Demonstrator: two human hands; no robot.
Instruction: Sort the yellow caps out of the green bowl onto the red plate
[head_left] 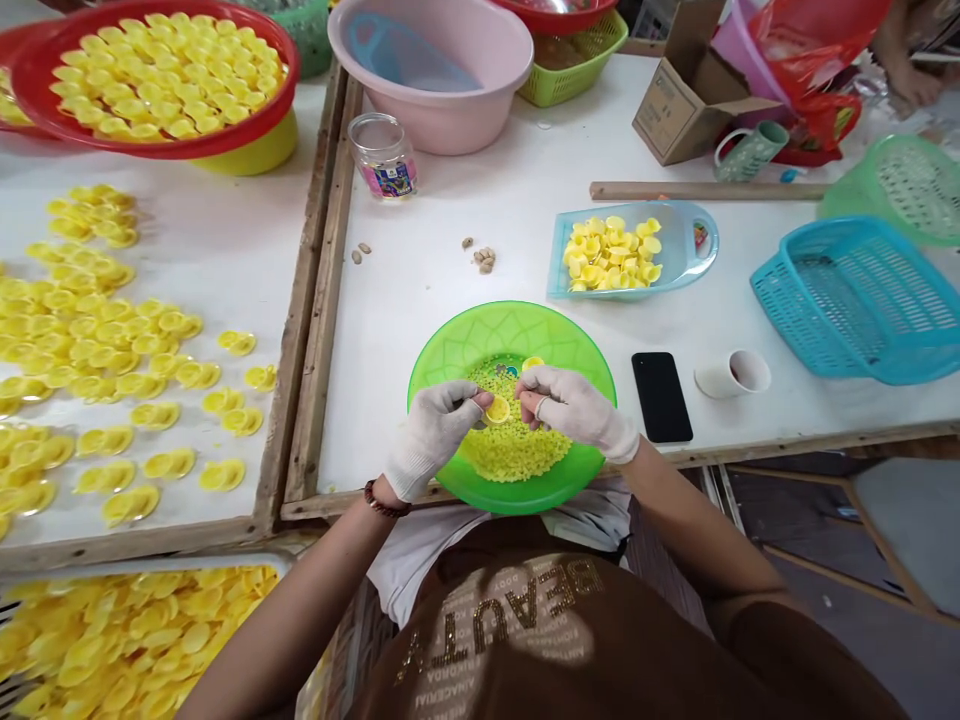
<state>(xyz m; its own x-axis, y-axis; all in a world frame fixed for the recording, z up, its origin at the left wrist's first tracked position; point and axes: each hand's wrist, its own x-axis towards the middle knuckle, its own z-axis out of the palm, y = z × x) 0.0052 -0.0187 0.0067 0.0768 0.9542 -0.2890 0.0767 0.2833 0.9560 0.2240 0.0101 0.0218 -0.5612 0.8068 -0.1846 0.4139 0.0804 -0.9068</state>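
My left hand (433, 428), in a white glove with bare fingertips, pinches a small yellow cup-shaped plastic piece (498, 410) over the green bowl (517, 320). Close beside it, my right hand (574, 408), gloved the same way, has thumb and fingers pressed together; what they hold, if anything, is too small to make out. Many tiny pale-yellow beads (517, 455) fill the bottom of the bowl. Another yellow piece (533, 363) shows just behind my right fingers; whether they touch it I cannot tell. The bowl rests at the table's front edge, against my lap.
Ahead to the right stands a blue scoop tray (686, 265) of yellow pieces. A black phone (662, 397), a paper cup (731, 374) and a blue basket (862, 300) are to the right. Yellow pieces (82, 340) cover the left table. A pink basin (450, 110) stands behind.
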